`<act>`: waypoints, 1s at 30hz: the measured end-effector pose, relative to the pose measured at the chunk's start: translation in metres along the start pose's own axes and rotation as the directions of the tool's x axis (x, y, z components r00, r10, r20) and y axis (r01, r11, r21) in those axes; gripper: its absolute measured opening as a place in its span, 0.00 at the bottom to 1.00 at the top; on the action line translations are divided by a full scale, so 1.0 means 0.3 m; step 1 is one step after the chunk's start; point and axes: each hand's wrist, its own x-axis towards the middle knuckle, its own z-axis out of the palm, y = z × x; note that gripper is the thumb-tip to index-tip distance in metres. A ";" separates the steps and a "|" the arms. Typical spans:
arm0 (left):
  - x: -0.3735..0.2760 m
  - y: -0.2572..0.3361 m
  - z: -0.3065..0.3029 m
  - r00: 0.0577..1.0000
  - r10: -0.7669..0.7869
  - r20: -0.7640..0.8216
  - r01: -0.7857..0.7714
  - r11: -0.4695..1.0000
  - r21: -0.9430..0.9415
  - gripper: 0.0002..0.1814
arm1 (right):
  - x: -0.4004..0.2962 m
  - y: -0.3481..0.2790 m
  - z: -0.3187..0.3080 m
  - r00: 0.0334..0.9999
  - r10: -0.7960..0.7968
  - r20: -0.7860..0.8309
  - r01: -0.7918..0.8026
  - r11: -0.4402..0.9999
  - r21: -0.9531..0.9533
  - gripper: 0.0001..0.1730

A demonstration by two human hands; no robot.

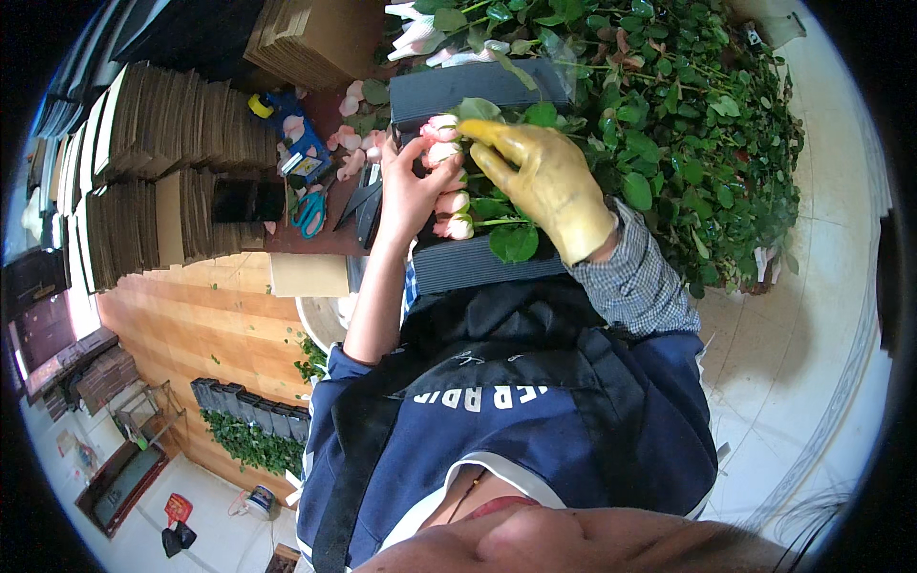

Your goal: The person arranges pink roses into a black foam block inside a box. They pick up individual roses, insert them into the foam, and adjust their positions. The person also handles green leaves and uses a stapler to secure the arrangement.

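Note:
Several pink roses (453, 203) lie in a row, their heads at the left and leafy stems to the right. Under and around them is dark corrugated cardboard (483, 266), one strip nearer me and another part (476, 87) farther off. My bare left hand (412, 175) is at the heads, thumb and fingers around one pale pink rose (442, 152). My right hand (534, 172), in a yellow rubber glove, reaches over the stems with its index fingertip at the farthest rose head (439, 129). Whether it pinches a stem is hidden.
Leafy rose stems (688, 143) pile up at the right. Loose petals (351, 161), teal-handled scissors (310, 213), a black tool (365, 208) and a blue holder (301, 129) lie on the table to the left. Cardboard stacks (179, 129) stand beyond. Wrapped flowers (444, 39) are at the top.

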 end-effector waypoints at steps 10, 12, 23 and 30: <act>-0.021 0.000 -0.003 0.999 0.021 -0.035 -0.014 0.983 0.183 0.26 | 0.075 0.022 0.101 0.982 -0.055 0.182 0.113 0.939 -0.326 0.17; -0.020 0.013 -0.010 0.999 -0.032 -0.013 0.034 0.986 0.163 0.26 | 0.082 0.018 0.126 0.980 -0.093 0.178 0.157 0.907 -0.390 0.17; 0.004 -0.029 -0.042 1.000 -0.022 0.020 0.018 0.984 0.178 0.29 | 0.063 0.039 0.143 0.977 -0.207 0.044 0.208 0.906 -0.369 0.17; -0.232 -0.011 -0.403 0.998 -0.062 -0.009 0.063 0.997 0.050 0.21 | -0.064 0.013 -0.008 0.999 -0.035 -0.025 0.035 0.999 -0.014 0.20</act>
